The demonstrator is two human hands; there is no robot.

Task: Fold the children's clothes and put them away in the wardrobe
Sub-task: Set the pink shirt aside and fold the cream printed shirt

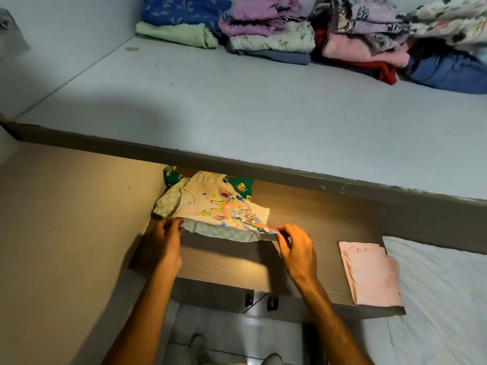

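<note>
A cream children's shirt [210, 204] with a bright print lies folded on the lower wardrobe shelf [316, 222], on top of a pale green checked garment [224, 233] and a dark green printed one [239, 186]. My left hand [164, 233] pinches the near left edge of the shirt. The shirt's near right corner is gripped by my right hand [296, 246]. A folded pink garment [369, 272] rests on the same shelf to the right, apart from both hands.
The upper shelf [237, 106] holds several stacks of folded clothes [268, 30] along its back. A white sheet [442, 299] lies at the lower right. The wardrobe's side wall [66, 219] stands on the left. Below are drawer handles [261, 301] and tiled floor.
</note>
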